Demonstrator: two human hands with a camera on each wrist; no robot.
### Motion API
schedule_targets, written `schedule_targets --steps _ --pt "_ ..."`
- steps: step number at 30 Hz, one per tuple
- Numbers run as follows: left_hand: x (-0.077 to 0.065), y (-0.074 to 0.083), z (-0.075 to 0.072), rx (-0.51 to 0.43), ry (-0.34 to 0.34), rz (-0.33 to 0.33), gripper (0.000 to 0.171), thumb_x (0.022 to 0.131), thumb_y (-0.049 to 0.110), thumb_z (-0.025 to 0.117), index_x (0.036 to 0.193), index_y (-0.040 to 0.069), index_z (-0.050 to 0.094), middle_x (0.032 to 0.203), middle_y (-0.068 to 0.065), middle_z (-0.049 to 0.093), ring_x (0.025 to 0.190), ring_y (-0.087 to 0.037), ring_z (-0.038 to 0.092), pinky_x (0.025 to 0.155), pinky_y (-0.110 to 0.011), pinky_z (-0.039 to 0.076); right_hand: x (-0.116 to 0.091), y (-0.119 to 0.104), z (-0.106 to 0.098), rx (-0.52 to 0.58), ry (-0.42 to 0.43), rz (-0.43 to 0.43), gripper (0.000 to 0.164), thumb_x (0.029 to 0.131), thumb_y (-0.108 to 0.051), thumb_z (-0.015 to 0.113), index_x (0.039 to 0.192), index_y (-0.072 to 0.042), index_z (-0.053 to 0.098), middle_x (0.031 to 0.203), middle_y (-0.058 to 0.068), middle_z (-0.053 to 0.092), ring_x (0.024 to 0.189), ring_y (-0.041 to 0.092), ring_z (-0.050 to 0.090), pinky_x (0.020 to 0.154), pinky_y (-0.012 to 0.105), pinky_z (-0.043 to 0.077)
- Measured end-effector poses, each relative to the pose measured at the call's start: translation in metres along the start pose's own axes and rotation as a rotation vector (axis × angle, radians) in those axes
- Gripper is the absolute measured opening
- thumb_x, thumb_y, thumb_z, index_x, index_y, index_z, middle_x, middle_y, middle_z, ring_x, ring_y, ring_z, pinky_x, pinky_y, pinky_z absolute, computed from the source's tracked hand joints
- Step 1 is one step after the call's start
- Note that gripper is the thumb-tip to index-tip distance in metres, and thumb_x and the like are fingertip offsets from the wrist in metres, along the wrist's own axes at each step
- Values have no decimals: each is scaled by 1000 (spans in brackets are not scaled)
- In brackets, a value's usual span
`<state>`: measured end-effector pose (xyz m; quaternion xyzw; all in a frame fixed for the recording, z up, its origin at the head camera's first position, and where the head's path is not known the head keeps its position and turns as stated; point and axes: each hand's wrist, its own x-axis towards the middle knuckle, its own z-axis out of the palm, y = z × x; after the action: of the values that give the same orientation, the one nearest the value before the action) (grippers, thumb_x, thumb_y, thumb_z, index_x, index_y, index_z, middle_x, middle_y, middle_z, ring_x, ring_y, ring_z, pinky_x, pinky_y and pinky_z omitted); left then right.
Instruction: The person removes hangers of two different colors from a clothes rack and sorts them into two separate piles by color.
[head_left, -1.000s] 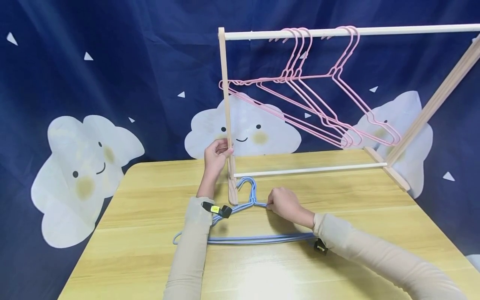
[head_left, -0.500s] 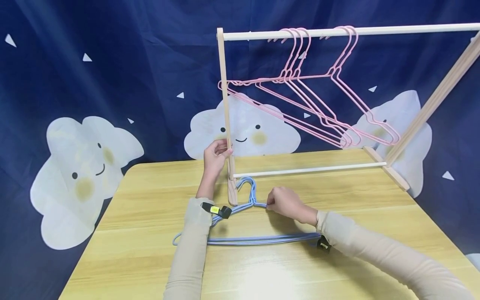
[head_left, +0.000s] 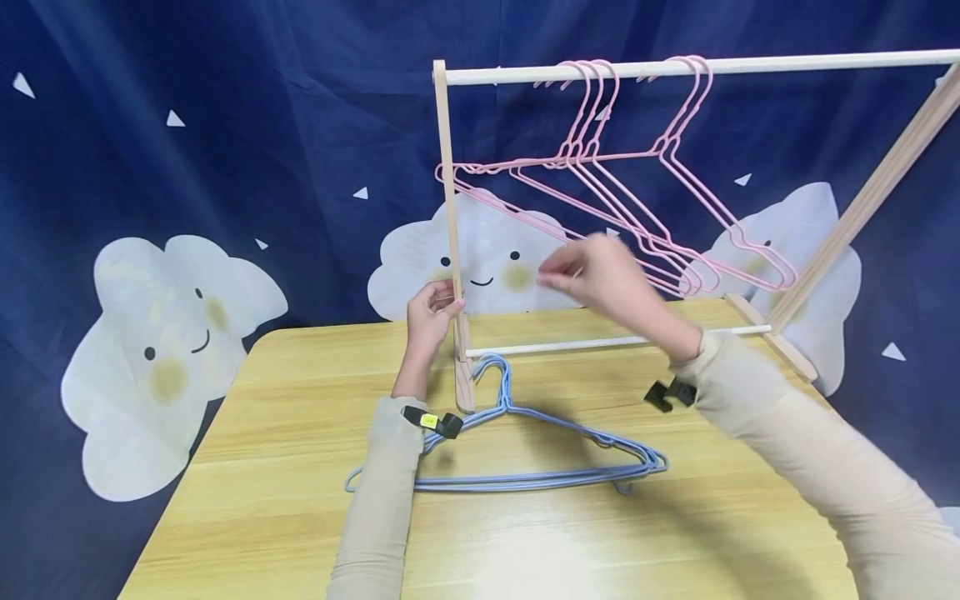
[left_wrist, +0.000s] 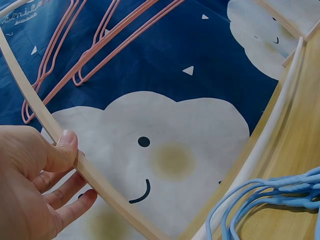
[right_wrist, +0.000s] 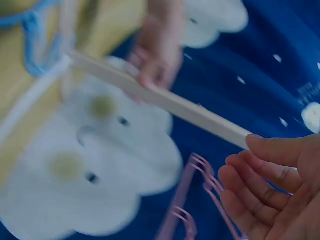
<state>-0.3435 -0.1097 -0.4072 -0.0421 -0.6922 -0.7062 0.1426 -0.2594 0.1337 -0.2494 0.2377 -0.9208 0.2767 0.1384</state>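
My left hand (head_left: 430, 315) grips the left wooden post of a clothes rack (head_left: 452, 225), thumb on one side and fingers on the other in the left wrist view. Several blue hangers (head_left: 540, 481) lie stacked on the table by the rack's left foot, hooks pointing away. My right hand (head_left: 603, 275) is raised above the table, in front of the pink hangers (head_left: 622, 204), with nothing in its grasp. In the right wrist view its fingers (right_wrist: 260, 187) are loosely bent, and the post passes behind the thumb tip.
The rack's white top rod (head_left: 795, 64) carries several pink hangers in two groups. A white lower rod (head_left: 547, 344) joins its feet. The wooden table (head_left: 277, 467) reaches back to a dark blue curtain (head_left: 315, 125) with cloud prints.
My right hand has let go of the blue hangers and risen up and away towards the pink hangers. The blue hangers stay lying on the table. My left hand keeps its grip on the post.
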Motion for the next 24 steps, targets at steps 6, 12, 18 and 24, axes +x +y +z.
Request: schedule_targets --steps 6,12,18,24 --pt "0 1 0 -12 -11 -2 30 90 -7 69 120 -4 67 121 -25 71 114 -33 67 102 -37 56 34 -11 -55 114 168 107 20 91 -21 79 102 -4 80 92 7 80 69 -5 64 62 10 49" --pt "-1 3 0 1 -5 -10 30 90 -7 70 119 -3 67 120 -24 71 113 -32 68 101 -36 56 59 -6 -75 156 224 242 29 92 -25 77 112 -4 78 84 -11 77 72 -6 65 67 10 50" --pt "1 -1 2 4 -10 -25 30 90 -6 70 120 -2 67 120 -23 71 112 -31 68 100 -35 57 76 5 -71 154 229 318 31 93 -26 75 116 -4 77 91 -6 78 77 -2 67 73 11 52" --pt "1 -1 4 -7 -15 -23 30 90 -6 71 120 -3 67 120 -23 71 113 -31 68 99 -35 58 88 6 -63 163 260 358 33 92 -26 76 115 -2 76 94 2 78 75 2 67 70 12 53"
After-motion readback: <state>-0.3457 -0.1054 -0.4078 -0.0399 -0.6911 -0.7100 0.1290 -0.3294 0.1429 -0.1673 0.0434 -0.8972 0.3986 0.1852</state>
